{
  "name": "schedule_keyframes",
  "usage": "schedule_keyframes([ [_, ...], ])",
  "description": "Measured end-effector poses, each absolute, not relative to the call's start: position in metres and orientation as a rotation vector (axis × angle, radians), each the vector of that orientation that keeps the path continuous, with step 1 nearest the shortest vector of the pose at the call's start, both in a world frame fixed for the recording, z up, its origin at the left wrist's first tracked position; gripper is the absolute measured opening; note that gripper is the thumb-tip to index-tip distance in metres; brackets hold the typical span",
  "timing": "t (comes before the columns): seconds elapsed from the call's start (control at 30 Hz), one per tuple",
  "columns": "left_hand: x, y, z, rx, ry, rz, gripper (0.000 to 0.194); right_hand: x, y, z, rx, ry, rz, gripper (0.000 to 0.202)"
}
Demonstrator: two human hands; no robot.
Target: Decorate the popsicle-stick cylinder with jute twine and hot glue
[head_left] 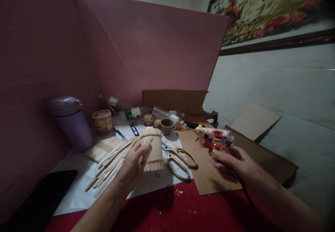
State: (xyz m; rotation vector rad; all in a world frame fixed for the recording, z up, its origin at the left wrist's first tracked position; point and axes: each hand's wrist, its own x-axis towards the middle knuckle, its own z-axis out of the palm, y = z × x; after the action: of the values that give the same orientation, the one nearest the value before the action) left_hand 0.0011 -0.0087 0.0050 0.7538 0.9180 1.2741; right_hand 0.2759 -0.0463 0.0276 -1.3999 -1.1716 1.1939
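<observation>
My left hand (137, 155) grips a pale craft-stick holder (153, 150) from its left side, thumb across the front. Twine bands wrap this holder near its top and bottom. On the right, my right hand (227, 158) is closed around a flower-patterned hot glue gun (214, 136), whose small red light glows and whose nozzle points left. A dark cord trails down past the wrist. Between the two hands lie scissors (180, 158) with gold handles. Loose craft sticks (110, 169) fan out beside my left forearm.
Behind stand a brown cup (166, 126), a twine ball (148, 119), clear plastic bottles (163, 113) and a small wrapped pot (102, 121). A purple tumbler (74, 129) is at left. Cardboard (204, 176) covers the right side of the red cloth (157, 211). Pink panels (151, 50) enclose the back.
</observation>
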Motion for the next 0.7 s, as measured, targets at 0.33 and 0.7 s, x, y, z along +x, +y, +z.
schedule_keyframes([
  [0.33,0.008,-0.013,0.0,0.916,0.751,1.2,0.037,0.222,-0.064,0.056,-1.304,-1.59,1.485,0.052],
  [0.7,0.014,-0.016,0.003,0.93,0.66,1.191,0.055,0.217,-0.055,0.051,-1.319,-1.581,1.531,0.049],
])
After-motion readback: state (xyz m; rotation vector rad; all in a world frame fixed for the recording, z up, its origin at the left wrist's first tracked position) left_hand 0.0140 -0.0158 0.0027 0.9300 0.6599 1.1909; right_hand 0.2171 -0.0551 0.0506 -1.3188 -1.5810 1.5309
